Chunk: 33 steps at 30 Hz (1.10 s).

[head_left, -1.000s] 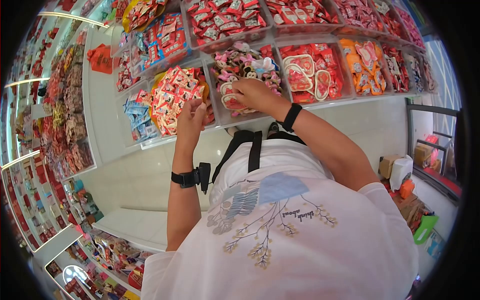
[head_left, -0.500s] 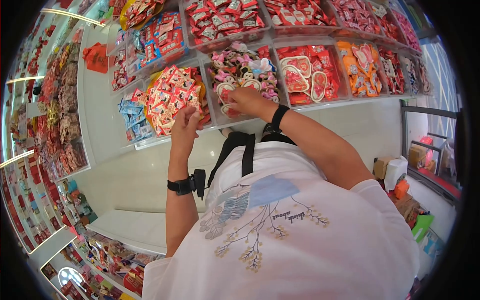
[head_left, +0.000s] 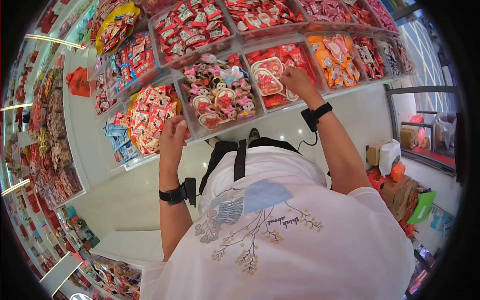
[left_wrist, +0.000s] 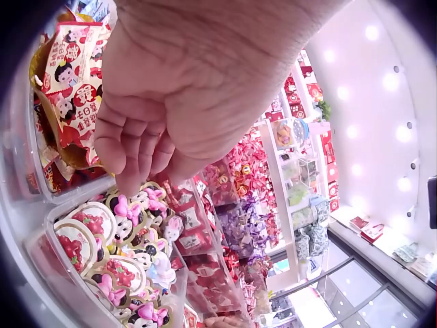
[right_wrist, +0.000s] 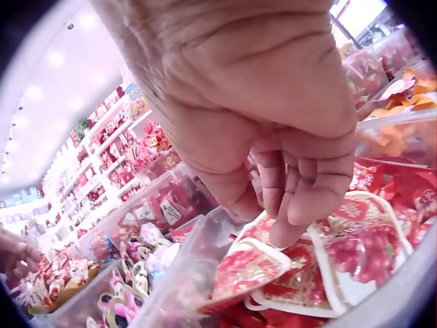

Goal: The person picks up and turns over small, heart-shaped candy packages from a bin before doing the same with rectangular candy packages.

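My right hand (head_left: pixel 301 84) is over a clear bin of red packets, fingers bent down. In the right wrist view its fingertips are right at a white-edged packet (right_wrist: pixel 249 268) with a red fruit picture, beside another such packet (right_wrist: pixel 362 249). A gap shows between thumb and fingers. My left hand (head_left: pixel 173 137) hangs loosely curled at the front edge of the neighbouring bin (head_left: pixel 205 136), holding nothing. That bin holds pink-and-black mouse-face packets (head_left: pixel 245 104), with several white-edged fruit packets (head_left: pixel 225 98) on top.
Left of the mouse-face bin is a heap of red-and-cream packets (head_left: pixel 150 112), with blue packets (head_left: pixel 119 135) beyond it. Orange packets (head_left: pixel 335 57) fill the bin on the right. More bins of red sweets (head_left: pixel 192 27) stand behind. Cardboard boxes (head_left: pixel 397 192) are on the floor at right.
My right hand has moved right, from the mouse-face bin to the red packet bin. White-edged packets it partly covered now show in the mouse-face bin. The left hand stays low and loosely curled.
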Motion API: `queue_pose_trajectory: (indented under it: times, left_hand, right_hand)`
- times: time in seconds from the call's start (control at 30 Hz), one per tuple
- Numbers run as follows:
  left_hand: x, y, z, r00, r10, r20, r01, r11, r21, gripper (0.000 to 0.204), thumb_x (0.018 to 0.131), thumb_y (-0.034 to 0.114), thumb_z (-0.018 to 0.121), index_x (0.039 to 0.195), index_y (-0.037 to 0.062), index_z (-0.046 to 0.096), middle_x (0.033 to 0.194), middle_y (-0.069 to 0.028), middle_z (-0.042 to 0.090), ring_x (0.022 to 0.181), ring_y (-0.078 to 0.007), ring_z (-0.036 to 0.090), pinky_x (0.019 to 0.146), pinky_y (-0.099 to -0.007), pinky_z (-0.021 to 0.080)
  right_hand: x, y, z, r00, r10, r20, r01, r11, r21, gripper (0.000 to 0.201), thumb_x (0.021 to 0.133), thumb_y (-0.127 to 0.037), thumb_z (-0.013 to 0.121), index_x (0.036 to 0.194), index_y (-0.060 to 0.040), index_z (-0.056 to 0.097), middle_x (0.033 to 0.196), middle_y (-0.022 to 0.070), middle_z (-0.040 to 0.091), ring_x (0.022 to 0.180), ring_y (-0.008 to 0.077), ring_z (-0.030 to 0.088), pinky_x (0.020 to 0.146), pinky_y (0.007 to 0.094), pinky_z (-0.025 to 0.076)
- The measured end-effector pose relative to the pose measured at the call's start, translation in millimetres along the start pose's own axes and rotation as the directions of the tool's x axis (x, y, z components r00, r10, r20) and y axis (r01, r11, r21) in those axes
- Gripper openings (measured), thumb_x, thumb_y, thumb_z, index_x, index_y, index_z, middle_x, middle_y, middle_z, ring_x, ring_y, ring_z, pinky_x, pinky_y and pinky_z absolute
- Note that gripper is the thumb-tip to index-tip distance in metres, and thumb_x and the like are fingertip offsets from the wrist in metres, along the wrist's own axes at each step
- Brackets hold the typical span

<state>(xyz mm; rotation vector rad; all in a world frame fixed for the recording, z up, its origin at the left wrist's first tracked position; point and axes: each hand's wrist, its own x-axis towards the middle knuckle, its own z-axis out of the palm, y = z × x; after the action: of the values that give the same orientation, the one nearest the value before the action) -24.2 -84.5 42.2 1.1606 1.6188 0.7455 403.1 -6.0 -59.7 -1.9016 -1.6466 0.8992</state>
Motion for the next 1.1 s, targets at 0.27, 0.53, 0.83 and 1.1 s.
queue_pose_trajectory:
  times: [0.27, 0.53, 0.83, 1.1]
  left_hand:
    - [8, -1, 13, 0.999, 0.028, 0.036, -0.028, 1.000, 0.009, 0.031, 0.101, 0.023, 0.060, 0.122, 0.0000, 0.059, 0.096, -0.0026, 0.065, 0.070, -0.0069, 0.060, 0.058, -0.0215, 0.046]
    - [-2, -1, 21, 0.998, -0.021, 0.061, 0.019, 0.999, 0.035, 0.030, 0.101, 0.024, 0.060, 0.121, 0.0015, 0.061, 0.098, -0.0022, 0.066, 0.073, -0.0075, 0.062, 0.059, -0.0220, 0.047]
    - [11, 45, 45, 0.985, 0.079, 0.152, -0.081, 0.997, 0.002, 0.032, 0.102, 0.028, 0.059, 0.121, 0.0026, 0.062, 0.100, -0.0023, 0.067, 0.077, -0.0076, 0.062, 0.062, -0.0225, 0.048]
    - [28, 82, 71, 0.954, 0.174, 0.246, -0.133, 0.976, -0.175, 0.039, 0.104, 0.033, 0.057, 0.125, 0.0005, 0.061, 0.102, -0.0048, 0.070, 0.080, -0.0084, 0.065, 0.064, -0.0227, 0.049]
  right_hand:
    - [-2, 12, 21, 0.998, 0.026, 0.056, -0.026, 1.000, -0.003, 0.022, 0.082, -0.022, 0.070, 0.089, -0.0019, 0.066, 0.084, 0.0163, 0.069, 0.080, 0.0297, 0.068, 0.074, 0.0396, 0.052]
    - [-1, -12, 11, 0.956, 0.209, 0.204, -0.273, 0.886, 0.374, 0.015, 0.090, -0.017, 0.067, 0.091, -0.0019, 0.064, 0.071, 0.0052, 0.065, 0.060, 0.0114, 0.065, 0.051, 0.0273, 0.050]
    - [-20, -81, -34, 0.965, -0.001, 0.262, -0.166, 0.773, 0.613, 0.017, 0.098, -0.020, 0.063, 0.104, -0.0049, 0.064, 0.084, -0.0007, 0.065, 0.063, 0.0049, 0.059, 0.055, 0.0204, 0.048]
    - [-40, -125, -33, 0.907, -0.175, 0.384, -0.149, 0.718, 0.679, 0.020, 0.100, -0.025, 0.063, 0.105, -0.0063, 0.064, 0.083, -0.0028, 0.064, 0.064, 0.0040, 0.059, 0.057, 0.0199, 0.048]
